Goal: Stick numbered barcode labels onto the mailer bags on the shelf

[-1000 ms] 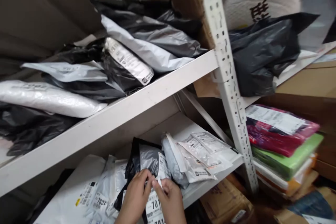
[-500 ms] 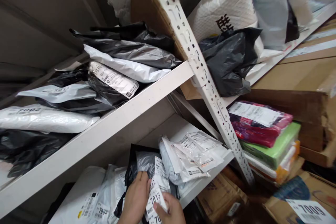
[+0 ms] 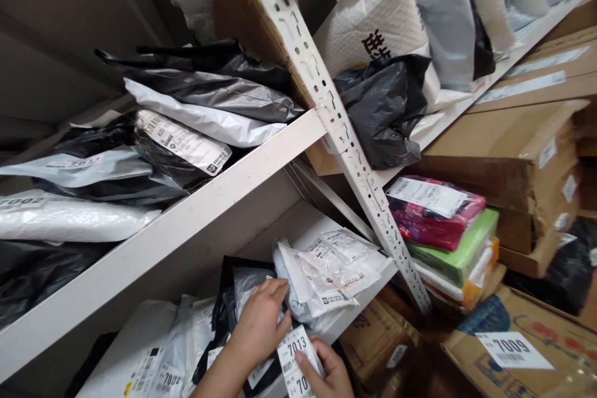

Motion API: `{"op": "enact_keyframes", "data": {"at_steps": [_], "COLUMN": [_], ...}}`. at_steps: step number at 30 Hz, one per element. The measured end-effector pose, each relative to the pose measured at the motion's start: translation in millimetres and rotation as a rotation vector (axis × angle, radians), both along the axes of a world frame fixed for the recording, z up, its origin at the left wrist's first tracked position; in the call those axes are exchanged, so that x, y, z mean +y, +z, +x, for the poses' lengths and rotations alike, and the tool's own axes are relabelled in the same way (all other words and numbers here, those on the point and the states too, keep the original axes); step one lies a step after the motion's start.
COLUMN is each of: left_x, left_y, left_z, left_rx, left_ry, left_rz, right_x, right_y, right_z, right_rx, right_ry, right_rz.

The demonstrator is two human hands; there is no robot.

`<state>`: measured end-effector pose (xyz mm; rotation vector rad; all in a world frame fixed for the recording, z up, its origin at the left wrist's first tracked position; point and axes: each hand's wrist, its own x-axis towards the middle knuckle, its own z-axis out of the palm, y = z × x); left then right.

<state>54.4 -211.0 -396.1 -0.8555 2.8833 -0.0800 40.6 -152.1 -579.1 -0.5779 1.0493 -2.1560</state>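
on the near lower shelf (image 3: 321, 339), the left hand (image 3: 259, 326) lies spread flat on a black mailer bag (image 3: 233, 298). the right hand (image 3: 326, 373) pinches a numbered label strip (image 3: 295, 357), which looks light, floppy and easily torn, so it is best gripped at an edge.

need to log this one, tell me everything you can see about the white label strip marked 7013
The label strip is white paper printed black with 7013, a second number starting 70 below it, and small characters beside. It stands nearly upright at the lower shelf's front edge, pinched by the right hand; the left hand lies just behind on a grey mailer bag.
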Motion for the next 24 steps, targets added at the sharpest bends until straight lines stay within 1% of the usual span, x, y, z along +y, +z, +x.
{"op": "enact_keyframes", "data": {"at_steps": [2, 3, 4, 5, 7, 9, 11, 13, 15, 16, 17, 19, 20, 22, 24], "left_x": [-8.0, -12.8, -17.4, -21.4, -26.7, -29.1, -30.6, -33.7, -39.0, -42.3, -45.7, -51.8, -54.2, -57.5, -59.0], "left_y": [-5.6, -8.7, -11.4, -13.3, -14.6, -13.7, -12.4, -12.4, -13.8, -14.8, -15.8, -17.5, -18.1, -19.0, -19.7], "left_z": [-4.7, -5.1, -4.7, -4.1, -3.9, -6.6, -12.0, -18.6, -24.5, -26.6, -28.2, -29.7, -29.9, -29.4, -28.5], "left_rx": [0.015, 0.030, 0.050, 0.072, 0.111, 0.126, 0.115, 0.064, -0.004, -0.025, -0.035, -0.023, -0.012, 0.010, 0.032], "left_ry": [-0.020, -0.042, -0.068, -0.094, -0.145, -0.200, -0.247, -0.266, -0.269, -0.273, -0.282, -0.302, -0.311, -0.320, -0.306], "left_rz": [0.063, 0.093, 0.123, 0.155, 0.218, 0.265, 0.257, 0.170, 0.080, 0.062, 0.069, 0.135, 0.170, 0.238, 0.294], "right_x": [3.2, 4.9, 6.6, 8.5, 12.1, 15.2, 16.9, 16.4, 13.6, 11.6, 9.4, 4.7, 2.5, -1.2, -4.2], "right_y": [-5.8, -8.2, -9.8, -10.4, -8.0, -2.2, 3.9, 7.4, 7.2, 6.2, 4.9, 3.3, 3.5, 6.5, 12.2], "right_z": [-13.4, -19.5, -25.2, -30.4, -39.4, -46.0, -49.8, -50.9, -49.5, -48.0, -46.2, -42.4, -40.8, -38.7, -38.6], "right_rx": [0.250, 0.392, 0.536, 0.668, 0.852, 0.885, 0.787, 0.649, 0.464, 0.336, 0.188, -0.121, -0.242, -0.368, -0.415], "right_ry": [-0.182, -0.253, -0.290, -0.291, -0.218, -0.148, -0.134, -0.102, -0.037, 0.013, 0.070, 0.192, 0.250, 0.330, 0.349], "right_rz": [-0.017, -0.001, 0.026, 0.057, 0.104, 0.111, 0.080, 0.022, -0.036, -0.053, -0.070, -0.105, -0.126, -0.172, -0.191]}}
